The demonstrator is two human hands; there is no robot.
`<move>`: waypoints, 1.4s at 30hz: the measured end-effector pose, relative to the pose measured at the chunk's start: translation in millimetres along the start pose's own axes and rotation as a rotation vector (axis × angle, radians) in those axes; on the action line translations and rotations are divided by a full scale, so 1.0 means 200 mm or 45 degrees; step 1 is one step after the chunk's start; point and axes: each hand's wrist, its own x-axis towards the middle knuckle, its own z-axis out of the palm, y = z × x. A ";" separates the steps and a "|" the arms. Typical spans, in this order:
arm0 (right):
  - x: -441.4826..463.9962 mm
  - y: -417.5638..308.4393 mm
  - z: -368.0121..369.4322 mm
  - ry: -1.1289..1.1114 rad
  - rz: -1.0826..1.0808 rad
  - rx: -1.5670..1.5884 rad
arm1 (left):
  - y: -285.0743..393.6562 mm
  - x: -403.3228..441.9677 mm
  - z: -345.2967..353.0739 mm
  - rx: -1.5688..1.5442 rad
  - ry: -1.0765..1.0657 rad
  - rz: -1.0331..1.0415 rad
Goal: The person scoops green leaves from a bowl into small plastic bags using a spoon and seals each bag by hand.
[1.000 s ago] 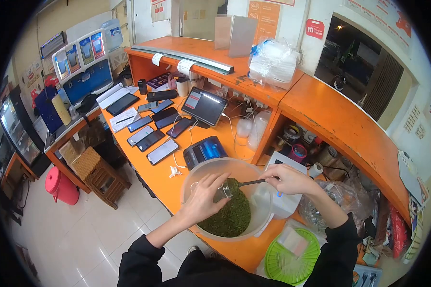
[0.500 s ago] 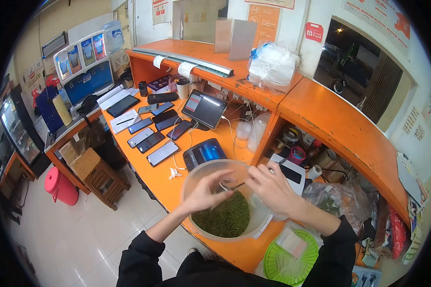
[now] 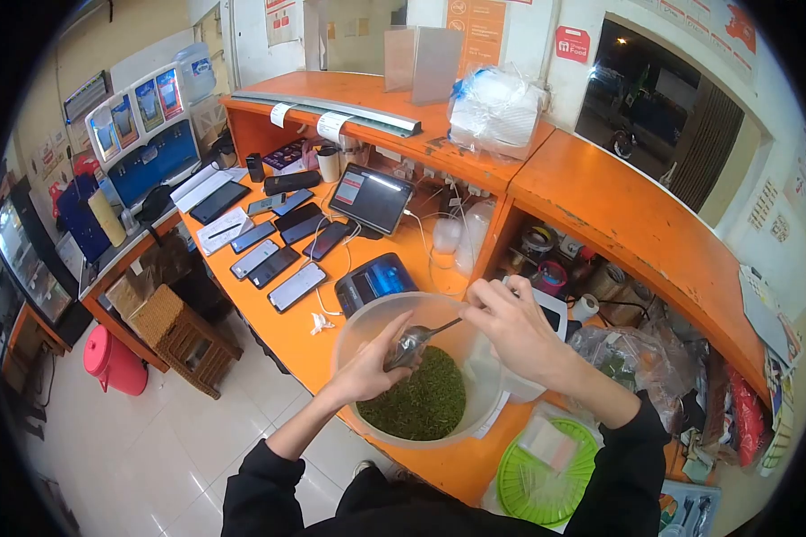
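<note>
Over a translucent plastic tub (image 3: pixel 490 394), my right hand (image 3: pixel 518 329) pinches the handle of a metal spoon (image 3: pixel 444 326). The spoon slopes down to the left, toward my left hand (image 3: pixel 372 365). Curled fingers of that hand hold a small, shiny, see-through thing (image 3: pixel 407 347) that looks like a clear plastic bag; the spoon's end meets it, and its exact shape is hard to make out. Finely chopped green leaves (image 3: pixel 414 403) cover the bottom of the tub. Both hands are above the leaves, inside or just over the rim.
Several phones (image 3: pixel 297 286), a tablet on a stand (image 3: pixel 372 199) and a dark card-terminal-like device (image 3: pixel 381 282) lie on the orange counter (image 3: pixel 448 474). A green lid (image 3: pixel 519 479) with clear plastic packs is at the right. A wicker stool (image 3: pixel 184 345) stands on the floor.
My right hand has risen slightly with the spoon. My left hand has turned and lowered a little, so the shiny thing in it shows more. The view has shifted slightly.
</note>
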 end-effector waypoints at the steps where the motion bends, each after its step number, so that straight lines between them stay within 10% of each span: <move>1: 0.00 0.03 0.01 -0.001 0.020 0.051 | 0.00 -0.01 -0.02 0.069 -0.020 -0.018; 9: -0.06 0.16 -0.03 -0.163 0.233 -0.052 | 0.09 -0.06 -0.08 0.401 0.008 -0.063; 14: -0.05 0.03 0.33 -0.061 0.328 0.809 | -0.01 0.00 -0.07 -0.156 -0.223 -0.002; 17: -0.05 0.01 0.46 -0.036 0.633 1.402 | 0.08 0.00 -0.08 0.192 -0.252 -0.102; 24: -0.13 0.03 0.50 -0.179 0.669 1.855 | -0.10 0.00 -0.03 -0.162 0.379 -0.034; 27: -0.14 0.01 0.57 0.020 0.703 1.062 | -0.09 0.00 0.04 0.334 0.391 0.052; 30: -0.16 -0.03 0.56 -0.442 0.572 1.436 | 0.02 0.00 0.06 0.553 0.329 0.088; 42: -0.21 -0.08 0.68 0.000 0.277 0.641 | -0.02 -0.04 0.07 0.932 0.275 0.064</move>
